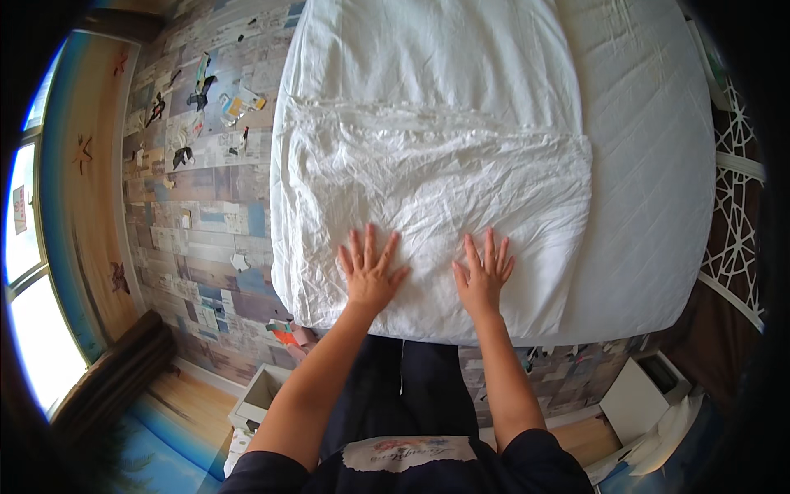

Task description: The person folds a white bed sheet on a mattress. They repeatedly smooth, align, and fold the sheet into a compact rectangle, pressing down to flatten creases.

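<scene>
A wrinkled white cloth [426,179], like a sheet or a cover, lies folded back over the near left part of a white mattress [642,185]. My left hand [370,272] rests palm down on the cloth with its fingers spread. To its right, my right hand [483,272] also presses flat on the cloth, fingers apart. Neither hand holds anything. A rumpled ridge [419,117] crosses the cloth beyond both hands, and a smoother stretch of white fabric [457,49] continues past it. Along the right, the mattress surface shows uncovered by the cloth.
Scraps and bits of litter [200,92] lie on the patchwork wood-look floor [216,185] left of the bed. White cabinets [642,389] [262,395] stand near the bed's front corners. A white lattice panel [734,228] runs along the right. Brown curtains [117,370] hang by the window [49,333].
</scene>
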Motion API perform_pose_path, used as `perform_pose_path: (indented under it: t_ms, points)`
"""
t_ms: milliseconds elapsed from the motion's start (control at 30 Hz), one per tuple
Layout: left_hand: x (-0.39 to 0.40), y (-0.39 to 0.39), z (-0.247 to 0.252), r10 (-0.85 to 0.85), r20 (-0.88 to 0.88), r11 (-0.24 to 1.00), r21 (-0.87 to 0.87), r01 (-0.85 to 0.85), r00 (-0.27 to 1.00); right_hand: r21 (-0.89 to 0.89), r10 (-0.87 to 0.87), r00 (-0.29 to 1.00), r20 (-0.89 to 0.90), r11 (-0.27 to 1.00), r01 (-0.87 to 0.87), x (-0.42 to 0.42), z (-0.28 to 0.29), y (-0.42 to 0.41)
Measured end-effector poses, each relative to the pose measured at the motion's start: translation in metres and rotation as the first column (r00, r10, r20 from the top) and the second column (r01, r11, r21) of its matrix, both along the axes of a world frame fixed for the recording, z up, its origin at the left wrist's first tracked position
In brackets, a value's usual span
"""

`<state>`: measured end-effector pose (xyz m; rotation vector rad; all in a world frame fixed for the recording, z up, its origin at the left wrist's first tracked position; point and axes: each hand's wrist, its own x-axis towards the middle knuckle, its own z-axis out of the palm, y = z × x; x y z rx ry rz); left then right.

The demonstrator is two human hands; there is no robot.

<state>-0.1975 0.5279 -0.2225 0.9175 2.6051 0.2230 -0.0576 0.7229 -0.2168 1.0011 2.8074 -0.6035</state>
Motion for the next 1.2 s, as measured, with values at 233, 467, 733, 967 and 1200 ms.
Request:
perform_pose_path:
  t_ms: [233, 467, 733, 967, 1200]
  points:
    - [-0.05, -0.019, -0.021, -0.04, -0.092, 0.999, 0.005, 0.04, 0.995, 0.253, -0.095, 0.984, 0.153, 0.966, 0.053, 0.034, -0.035, 0.037]
    - [-0.059, 0.025, -0.019, -0.018, -0.128, 0.987, 0.156, 0.038, 0.992, 0.1, 0.029, 0.997, -0.066, 0.995, -0.022, -0.055, -0.025, 0.013]
    - [-0.102, 0.082, -0.033, -0.019, -0.157, 0.974, 0.22, 0.053, 0.987, 0.206, 0.278, 0.943, -0.182, 0.949, -0.24, -0.151, -0.058, 0.034]
    - [-0.15, 0.112, -0.025, 0.13, -0.13, 0.863, 0.503, -0.048, 0.983, 0.204, 0.159, 0.963, -0.217, 0.972, -0.115, -0.149, -0.052, 0.031]
    - [-0.195, 0.147, -0.016, 0.134, -0.058, 0.931, 0.349, -0.106, 0.989, 0.196, 0.154, 0.968, -0.197, 0.974, -0.115, -0.156, -0.054, 0.025]
